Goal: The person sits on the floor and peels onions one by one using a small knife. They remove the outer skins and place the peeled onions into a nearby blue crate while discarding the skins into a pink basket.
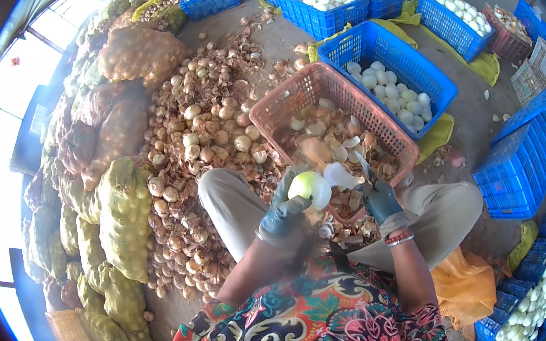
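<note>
My left hand (282,209), in a dark rubber glove, grips a peeled onion (318,191), pale green and white. The gloved right hand (382,203) holds a small knife (363,164), its blade pointing up and away from me. Between the onion and the right hand is a strip of whitish onion skin (345,177); whether it is still attached cannot be seen. Both hands are over the near side of a reddish plastic crate (281,101). Loose onion skins (338,150) lie inside the crate, which sits between my bent legs.
Unpeeled onions (206,135) and skins spread over the floor on the left, beside full mesh sacks (123,219). A blue crate (393,48) with peeled onions (388,87) adjoins the reddish one. Stacked blue crates (521,163) stand right, near an orange mesh sack (466,288).
</note>
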The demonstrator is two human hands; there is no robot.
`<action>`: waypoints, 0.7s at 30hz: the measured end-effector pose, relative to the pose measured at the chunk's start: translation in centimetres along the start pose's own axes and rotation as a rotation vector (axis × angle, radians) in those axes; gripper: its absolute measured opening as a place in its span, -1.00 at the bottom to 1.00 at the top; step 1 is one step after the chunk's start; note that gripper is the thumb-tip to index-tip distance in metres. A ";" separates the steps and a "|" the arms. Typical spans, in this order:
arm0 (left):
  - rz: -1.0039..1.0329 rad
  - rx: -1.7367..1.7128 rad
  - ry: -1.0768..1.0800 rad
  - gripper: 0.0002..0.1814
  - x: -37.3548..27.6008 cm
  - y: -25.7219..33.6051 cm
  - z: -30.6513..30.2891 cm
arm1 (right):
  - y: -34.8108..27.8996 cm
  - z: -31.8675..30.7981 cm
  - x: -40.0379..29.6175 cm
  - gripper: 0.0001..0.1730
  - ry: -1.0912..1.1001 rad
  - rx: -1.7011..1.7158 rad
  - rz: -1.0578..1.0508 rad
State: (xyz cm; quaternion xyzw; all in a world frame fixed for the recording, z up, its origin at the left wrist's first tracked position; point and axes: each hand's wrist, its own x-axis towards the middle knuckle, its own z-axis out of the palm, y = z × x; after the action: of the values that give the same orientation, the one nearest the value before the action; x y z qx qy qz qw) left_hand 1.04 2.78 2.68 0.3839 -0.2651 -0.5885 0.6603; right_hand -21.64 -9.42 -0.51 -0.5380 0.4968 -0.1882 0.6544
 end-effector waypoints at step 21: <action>-0.334 -0.046 -0.107 0.08 -0.7 0.1 3.1 | -1.2 3.9 0.3 -0.77 -0.079 0.271 -0.250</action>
State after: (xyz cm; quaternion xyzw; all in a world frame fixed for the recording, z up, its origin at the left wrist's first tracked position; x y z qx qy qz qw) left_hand -1.52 2.87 4.60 0.3755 -0.2190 -0.7154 0.5471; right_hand -17.88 -8.06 0.17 -0.5093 0.3700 -0.3119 0.7116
